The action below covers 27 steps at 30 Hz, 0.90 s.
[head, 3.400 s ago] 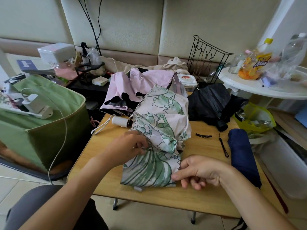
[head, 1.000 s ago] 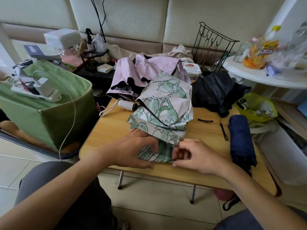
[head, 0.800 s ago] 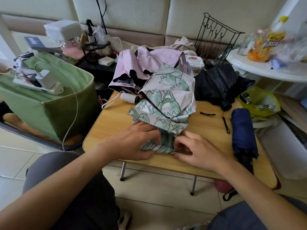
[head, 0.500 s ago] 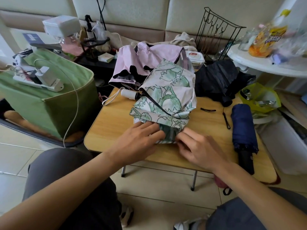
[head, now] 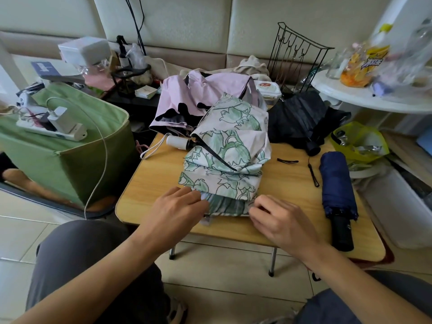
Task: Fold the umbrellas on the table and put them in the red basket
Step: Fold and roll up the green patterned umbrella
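A leaf-print green and white umbrella (head: 229, 155) lies collapsed and loose in the middle of the wooden table (head: 149, 183), its white handle pointing left. My left hand (head: 173, 211) presses fairly straight fingers on the near left end of its cloth. My right hand (head: 280, 220) has curled fingers pinching the cloth at the near right corner. A pink umbrella (head: 198, 94) and a black umbrella (head: 297, 118) lie unfolded at the table's far side. A navy umbrella (head: 336, 183) lies folded on the right. A red rim (head: 388, 254) shows under the table's right corner.
A green fabric bin (head: 70, 160) with a power strip and cable stands left of the table. A black wire rack (head: 297, 59) stands behind. To the right are a white round table (head: 364, 99) with bottles, a yellow bag (head: 357, 141) and a white box (head: 404, 211).
Both hands have come together at the near end of the leaf-print umbrella, whose near cloth is now gathered shorter under the upper folds. The other umbrellas have not moved.
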### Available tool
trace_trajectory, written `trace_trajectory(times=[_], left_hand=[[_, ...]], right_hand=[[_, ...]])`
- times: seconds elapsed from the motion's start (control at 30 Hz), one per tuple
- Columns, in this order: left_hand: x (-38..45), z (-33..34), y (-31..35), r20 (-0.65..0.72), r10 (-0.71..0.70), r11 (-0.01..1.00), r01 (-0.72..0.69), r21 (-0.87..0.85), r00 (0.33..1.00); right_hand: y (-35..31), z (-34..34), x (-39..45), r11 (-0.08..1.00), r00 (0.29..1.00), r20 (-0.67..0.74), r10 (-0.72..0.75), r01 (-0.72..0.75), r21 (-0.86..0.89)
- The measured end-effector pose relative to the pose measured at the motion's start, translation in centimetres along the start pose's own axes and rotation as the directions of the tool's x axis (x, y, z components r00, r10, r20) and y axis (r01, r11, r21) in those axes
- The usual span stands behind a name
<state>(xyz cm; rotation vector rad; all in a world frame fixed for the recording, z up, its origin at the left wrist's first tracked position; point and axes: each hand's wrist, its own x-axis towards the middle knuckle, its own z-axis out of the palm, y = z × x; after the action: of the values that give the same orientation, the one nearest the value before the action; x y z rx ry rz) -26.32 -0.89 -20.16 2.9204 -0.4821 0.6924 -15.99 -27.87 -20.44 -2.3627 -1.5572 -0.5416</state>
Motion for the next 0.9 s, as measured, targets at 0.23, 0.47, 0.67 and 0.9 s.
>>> trace_trajectory(times=[0.23, 0.47, 0.67, 0.9], left_hand=[[-0.4, -0.2, -0.9, 0.079, 0.029, 0.996, -0.022, -0.085, 0.996], [0.9, -1.2, 0.0, -0.217, 0.07, 0.998, -0.07, 0.011, 0.974], [3.3, 0.6, 1.1, -0.031, 0.043, 0.997, -0.041, 0.062, 0.999], [4.7, 1.7, 1.4, -0.146, 0.026, 0.999, -0.032, -0.043, 0.989]], right_hand=[[1.4, 0.3, -0.1, 0.987, 0.992, 0.127, 0.011, -0.031, 0.16], [2.8, -1.3, 0.6, 0.966, 0.981, 0.027, 0.192, -0.193, 0.17], [2.3, -0.3, 2.6, 0.971, 0.983, -0.032, 0.182, -0.174, 0.161], [2.4, -0.5, 2.4, 0.965, 0.969, -0.149, 0.198, -0.166, 0.204]])
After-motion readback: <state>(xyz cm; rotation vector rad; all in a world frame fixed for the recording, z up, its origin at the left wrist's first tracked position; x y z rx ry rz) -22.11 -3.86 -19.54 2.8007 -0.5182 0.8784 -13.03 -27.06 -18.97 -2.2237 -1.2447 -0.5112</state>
